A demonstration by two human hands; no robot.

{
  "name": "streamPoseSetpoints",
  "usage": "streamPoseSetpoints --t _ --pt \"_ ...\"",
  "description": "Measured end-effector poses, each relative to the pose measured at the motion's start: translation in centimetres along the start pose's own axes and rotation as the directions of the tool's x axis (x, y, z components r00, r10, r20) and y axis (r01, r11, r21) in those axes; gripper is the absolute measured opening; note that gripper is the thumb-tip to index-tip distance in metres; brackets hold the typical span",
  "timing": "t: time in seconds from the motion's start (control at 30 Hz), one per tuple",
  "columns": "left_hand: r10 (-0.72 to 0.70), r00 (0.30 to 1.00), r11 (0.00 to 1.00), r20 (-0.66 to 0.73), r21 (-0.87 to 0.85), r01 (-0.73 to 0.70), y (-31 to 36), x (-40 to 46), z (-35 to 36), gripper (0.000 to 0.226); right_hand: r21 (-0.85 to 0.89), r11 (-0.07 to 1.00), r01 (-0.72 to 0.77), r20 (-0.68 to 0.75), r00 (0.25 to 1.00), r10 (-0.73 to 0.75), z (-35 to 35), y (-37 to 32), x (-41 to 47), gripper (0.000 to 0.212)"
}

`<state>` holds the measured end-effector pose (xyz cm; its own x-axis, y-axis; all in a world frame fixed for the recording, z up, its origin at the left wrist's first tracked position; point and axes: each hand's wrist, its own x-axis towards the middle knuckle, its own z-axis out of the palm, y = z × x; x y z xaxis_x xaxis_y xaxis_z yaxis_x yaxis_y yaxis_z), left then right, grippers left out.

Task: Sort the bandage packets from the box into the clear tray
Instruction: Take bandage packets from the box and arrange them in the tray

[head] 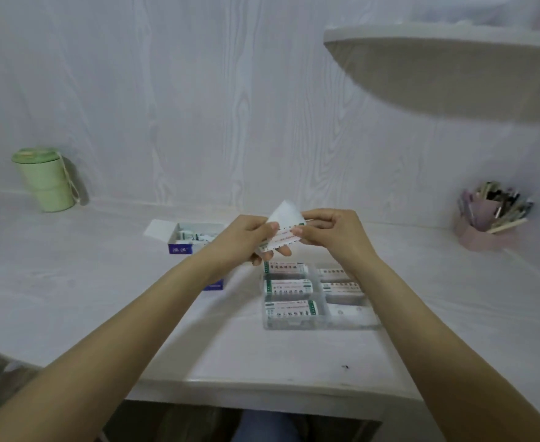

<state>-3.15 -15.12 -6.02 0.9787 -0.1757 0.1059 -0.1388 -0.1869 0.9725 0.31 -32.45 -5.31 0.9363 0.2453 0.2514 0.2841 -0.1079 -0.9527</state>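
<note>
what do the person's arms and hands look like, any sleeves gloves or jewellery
Both forearms are bare right up to the bottom edge of the picture, with no sleeve in view. The left hand and the right hand are bare too: no gloves, and no watch or bracelet at either wrist. No rings show on the fingers that can be seen, though the picture is a little soft.

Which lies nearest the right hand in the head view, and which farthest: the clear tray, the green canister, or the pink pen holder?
From the right hand:
1. Clear plastic compartment tray, just below it on the white desk.
2. Pink pen holder, at the desk's far right by the wall.
3. Pale green lidded canister, far left against the wall.
</note>
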Motion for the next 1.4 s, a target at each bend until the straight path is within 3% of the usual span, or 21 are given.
streamPoseSetpoints --t 0.1,0.3,0.43,0.57,0.7,0.9,0.97,1.0,1.1,1.17,1.23,1.4 --pt "-0.052 0.996 0.999 -0.067 -0.003 0.052 -0.9 0.5 1.3 0.027 -0.059 0.997 -0.045 -0.054 0.998 0.042 -1.8 1.2 -0.2 0.023" --pt "-0.041 0.983 0.999 -0.178 -0.002 0.041 -1.3 1.3 2.2 0.03 -0.124 0.982 -0.145 -0.231 0.966 0.113 -5.7 4.3 0.4 0.009" --pt "-0.038 0.978 0.999 -0.203 0.002 0.039 -1.7 1.8 2.7 0.031 -0.336 0.914 -0.228 -0.313 0.942 0.12 -6.8 6.2 0.8 0.011" --pt "-0.018 0.954 1.0 -0.299 -0.027 0.01 -2.1 2.2 3.0 0.03 -0.621 0.752 -0.222 -0.208 0.971 0.115 -6.6 7.0 1.2 0.007" --pt "0.003 0.941 1.0 -0.337 -0.018 -0.009 -2.0 2.6 3.2 0.03 -0.786 0.589 -0.184 -0.112 0.981 0.158 -5.8 7.0 1.4 0.005" --pt "0.001 0.966 0.999 -0.258 0.039 0.01 -1.4 2.6 3.6 0.028 -0.86 0.459 -0.221 -0.12 0.964 0.239 -5.6 6.9 2.3 0.002" --pt "-0.004 0.974 0.999 -0.226 0.03 0.011 -1.2 2.6 3.7 0.023 -0.831 0.517 -0.204 -0.102 0.971 0.218 -5.8 6.8 2.4 0.002" --pt "-0.006 0.976 1.0 -0.216 0.023 0.011 -1.2 2.6 3.8 0.019 -0.766 0.612 -0.196 -0.111 0.978 0.175 -5.7 6.6 2.3 0.003" --pt "0.001 0.976 1.0 -0.217 0.001 0.0 -1.1 2.6 3.8 0.01 -0.263 0.95 -0.17 -0.138 0.981 0.138 -5.2 4.5 1.1 0.015" --pt "-0.008 0.98 1.0 -0.2 -0.03 0.002 -1.0 2.6 4.0 0.009 0.004 0.985 -0.175 -0.035 0.984 0.175 -4.8 3.3 0.3 0.016" --pt "-0.011 0.99 1.0 -0.142 -0.029 0.007 -0.9 2.4 4.6 0.009 0.009 0.992 -0.127 0.02 0.992 0.127 -4.5 2.8 -0.3 0.016" --pt "-0.06 0.998 0.99 -0.036 -0.128 0.055 -0.4 1.7 5.6 0.017 -0.039 0.998 -0.051 -0.053 0.997 0.049 -4.6 2.7 -0.9 0.011"
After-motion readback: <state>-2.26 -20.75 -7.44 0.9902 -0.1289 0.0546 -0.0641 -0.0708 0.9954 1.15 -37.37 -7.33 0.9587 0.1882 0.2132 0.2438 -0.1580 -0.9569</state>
